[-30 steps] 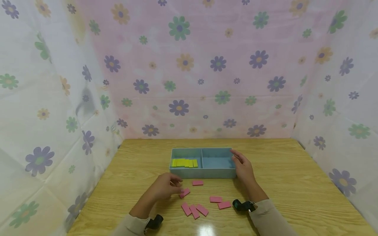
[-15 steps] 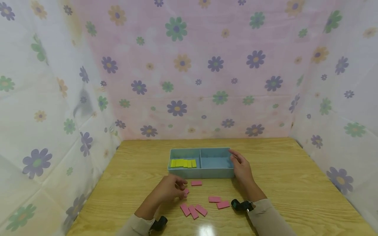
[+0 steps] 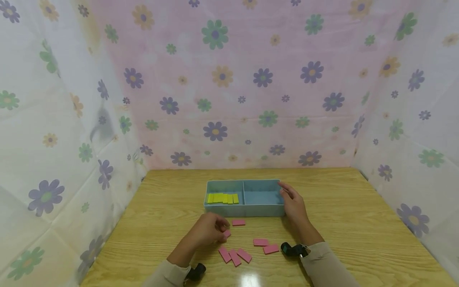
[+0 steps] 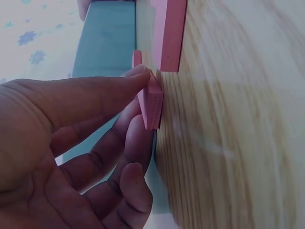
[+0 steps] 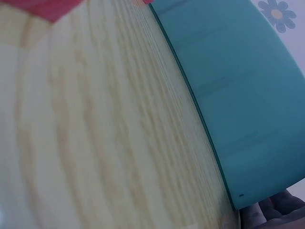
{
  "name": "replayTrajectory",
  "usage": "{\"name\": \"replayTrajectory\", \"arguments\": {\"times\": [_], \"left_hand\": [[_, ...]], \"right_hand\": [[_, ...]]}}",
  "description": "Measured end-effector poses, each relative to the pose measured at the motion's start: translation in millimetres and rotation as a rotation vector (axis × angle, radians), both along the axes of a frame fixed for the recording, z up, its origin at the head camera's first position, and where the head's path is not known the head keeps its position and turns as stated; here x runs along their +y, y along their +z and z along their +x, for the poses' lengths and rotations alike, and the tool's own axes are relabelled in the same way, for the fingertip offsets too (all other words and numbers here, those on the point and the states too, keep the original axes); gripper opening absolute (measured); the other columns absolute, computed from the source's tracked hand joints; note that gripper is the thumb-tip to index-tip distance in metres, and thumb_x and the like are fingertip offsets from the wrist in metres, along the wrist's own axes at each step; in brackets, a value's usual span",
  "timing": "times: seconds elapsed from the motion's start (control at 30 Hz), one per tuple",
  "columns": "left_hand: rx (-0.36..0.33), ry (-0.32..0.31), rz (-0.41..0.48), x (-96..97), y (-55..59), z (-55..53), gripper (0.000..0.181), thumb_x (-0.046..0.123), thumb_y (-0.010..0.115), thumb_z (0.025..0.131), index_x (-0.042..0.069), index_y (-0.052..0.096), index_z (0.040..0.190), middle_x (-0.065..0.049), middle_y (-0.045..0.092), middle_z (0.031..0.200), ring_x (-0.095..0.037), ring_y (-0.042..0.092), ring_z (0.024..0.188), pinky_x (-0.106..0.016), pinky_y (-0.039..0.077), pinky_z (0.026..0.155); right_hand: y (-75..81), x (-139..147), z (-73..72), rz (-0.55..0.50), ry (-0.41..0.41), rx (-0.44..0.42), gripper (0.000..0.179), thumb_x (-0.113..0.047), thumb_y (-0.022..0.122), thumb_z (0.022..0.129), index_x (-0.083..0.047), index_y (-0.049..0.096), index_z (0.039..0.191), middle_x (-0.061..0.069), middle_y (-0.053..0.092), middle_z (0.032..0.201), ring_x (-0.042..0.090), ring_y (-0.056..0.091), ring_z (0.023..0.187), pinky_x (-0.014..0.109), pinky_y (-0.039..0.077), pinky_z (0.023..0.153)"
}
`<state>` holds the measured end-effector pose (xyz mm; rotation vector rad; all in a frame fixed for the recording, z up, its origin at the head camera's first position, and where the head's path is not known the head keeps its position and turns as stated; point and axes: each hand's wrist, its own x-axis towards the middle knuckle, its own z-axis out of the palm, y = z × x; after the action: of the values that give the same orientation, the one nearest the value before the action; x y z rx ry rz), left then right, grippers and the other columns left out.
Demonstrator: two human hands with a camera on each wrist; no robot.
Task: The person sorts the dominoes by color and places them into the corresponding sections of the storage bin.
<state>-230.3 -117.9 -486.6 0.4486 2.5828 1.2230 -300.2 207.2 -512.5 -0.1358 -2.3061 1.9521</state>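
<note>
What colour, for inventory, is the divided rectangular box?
Pale blue; the divided rectangular box shows best in the head view.

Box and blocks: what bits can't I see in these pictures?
Head view: part of the held block, behind the left hand.
Head view: the right end of the box, partly behind the right hand.
Head view: how many yellow blocks, too small and close together.
Right wrist view: a pink block, blurred, cut by the top edge.

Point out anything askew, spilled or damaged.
Nothing looks spilled or damaged. Only the loose pink tiles seem askew: they lie at mixed angles on the table in front of the box, while the yellow tiles sit in a rough row inside it.
</note>
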Motion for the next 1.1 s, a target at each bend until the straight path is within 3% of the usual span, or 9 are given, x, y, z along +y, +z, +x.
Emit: {"name": "replayTrajectory", "arguments": {"times": [0.43, 0.73, 0.97, 1.1], "left_hand": [[0.016, 0.003, -0.030, 2.6, 2.9, -1.1, 0.026, 0.002, 0.091, 0.075, 0.006, 0.079, 0.098, 0.002, 0.070, 0.082, -0.011, 0.062, 0.077, -0.026, 0.054, 0.059], [0.023, 0.015, -0.050, 1.9, 0.5, -2.1, 0.021, 0.007, 0.092, 0.075, 0.013, 0.081, 0.093, 0.005, 0.068, 0.075, -0.011, 0.060, 0.069, -0.026, 0.052, 0.057], [-0.037, 0.009, 0.047, 1.5, 2.8, 0.0, 0.009, 0.006, 0.082, 0.086, 0.009, 0.081, 0.094, 0.000, 0.073, 0.074, -0.017, 0.072, 0.066, -0.031, 0.058, 0.060], [-0.049, 0.022, 0.082, 1.8, 4.1, -0.9, 0.006, 0.013, 0.082, 0.088, 0.011, 0.082, 0.093, 0.000, 0.075, 0.076, -0.017, 0.073, 0.068, -0.032, 0.058, 0.061]], "right_hand": [[1.2, -1.6, 2.2, -0.020, 0.004, 0.023, 0.040, -0.030, 0.050, 0.111, -0.021, 0.056, 0.149, 0.010, 0.047, 0.159, 0.030, 0.039, 0.150, 0.052, 0.034, 0.122], [-1.4, -1.9, 2.2, 0.004, -0.001, 0.020, 0.040, -0.031, 0.049, 0.111, -0.023, 0.056, 0.149, 0.010, 0.046, 0.159, 0.030, 0.038, 0.150, 0.053, 0.035, 0.122], [-3.1, -0.1, 1.6, 0.001, 0.007, 0.023, 0.040, -0.032, 0.049, 0.111, -0.023, 0.056, 0.150, 0.011, 0.046, 0.160, 0.031, 0.038, 0.150, 0.053, 0.035, 0.122], [-4.0, -0.2, 1.7, -0.002, 0.005, 0.020, 0.040, -0.032, 0.050, 0.111, -0.024, 0.056, 0.149, 0.011, 0.046, 0.160, 0.032, 0.039, 0.149, 0.054, 0.036, 0.121]]}}
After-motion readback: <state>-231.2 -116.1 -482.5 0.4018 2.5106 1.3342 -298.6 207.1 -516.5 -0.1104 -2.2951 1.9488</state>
